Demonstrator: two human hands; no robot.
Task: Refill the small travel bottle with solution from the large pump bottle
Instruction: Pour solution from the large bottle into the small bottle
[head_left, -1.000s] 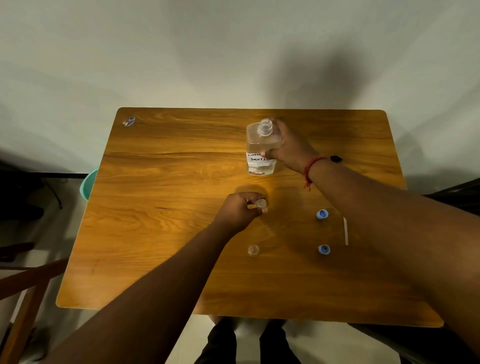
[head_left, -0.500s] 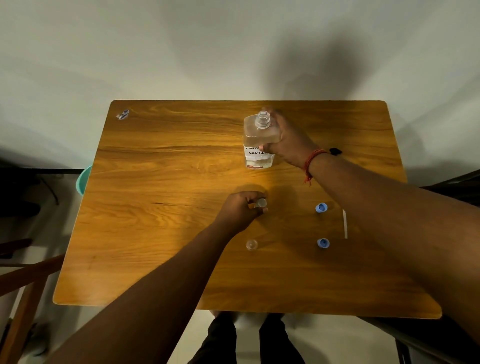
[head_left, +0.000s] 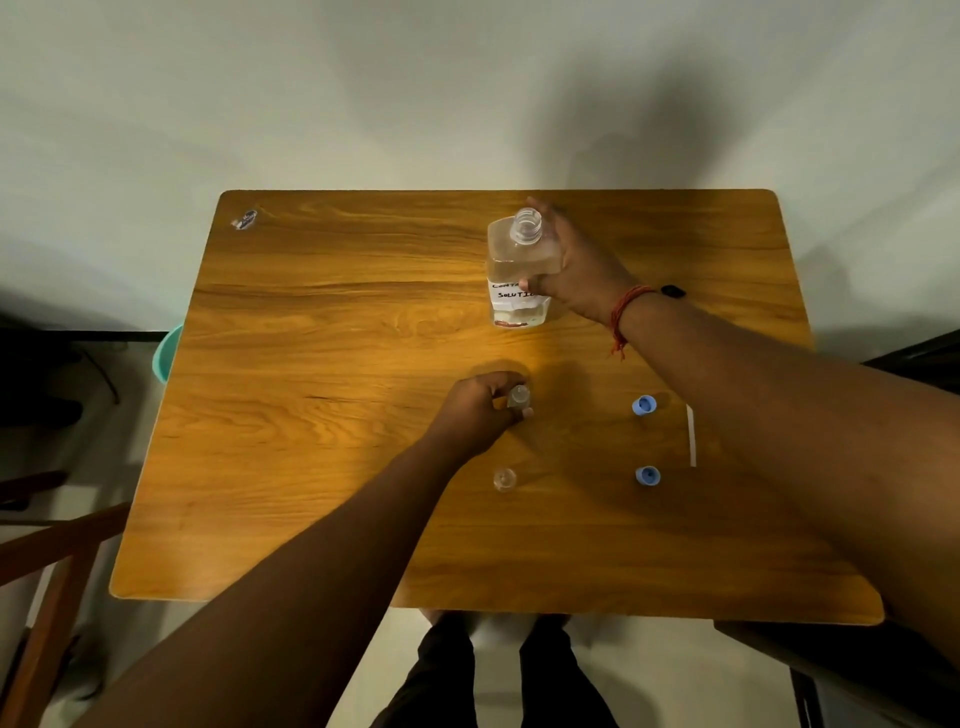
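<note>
Clear travel bottle (head_left: 518, 397) pinched in left fingers (head_left: 511, 382); right fingers (head_left: 545, 283) grip large bottle (head_left: 519, 270).

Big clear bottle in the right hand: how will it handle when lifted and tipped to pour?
The large bottle looks mostly full, so probably heavy for its size. Its neck is open, so it may gush if tipped fast. The right hand wraps its flat sides, so roll seems unlikely.

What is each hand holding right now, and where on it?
The right hand grips the large bottle around its upper body, below the open neck. The left hand pinches the small travel bottle, standing on the table, by its side.
</note>
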